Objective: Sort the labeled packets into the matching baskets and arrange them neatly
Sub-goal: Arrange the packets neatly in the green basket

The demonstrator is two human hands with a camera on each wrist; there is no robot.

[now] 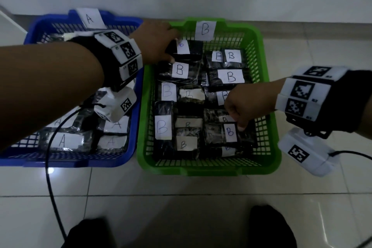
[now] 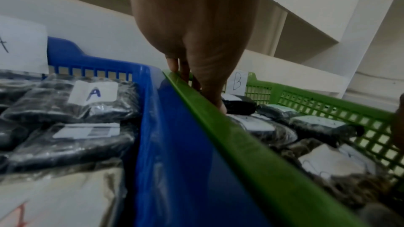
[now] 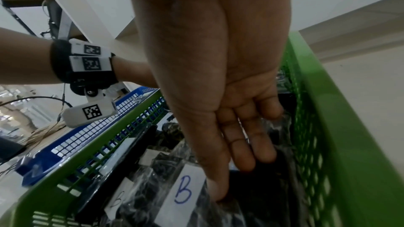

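Observation:
A blue basket (image 1: 66,162) with an "A" card (image 1: 90,18) holds black packets labelled A. Beside it, a green basket (image 1: 209,169) with a "B" card (image 1: 205,30) is full of black packets labelled B. My left hand (image 1: 173,46) reaches over the blue basket into the green one's far left corner. Thumb and fingers grip the end of a B packet (image 1: 189,47). In the left wrist view that left hand (image 2: 203,92) dips behind the green rim (image 2: 240,144). My right hand (image 1: 239,125) presses nearly straight fingers (image 3: 262,153) onto a B packet (image 3: 186,191) at the near right.
Both baskets stand on a pale tiled floor against a white ledge (image 1: 181,0). A black cable (image 1: 50,177) runs from my left wrist across the blue basket and the floor. Dark feet (image 1: 269,225) show at the bottom edge.

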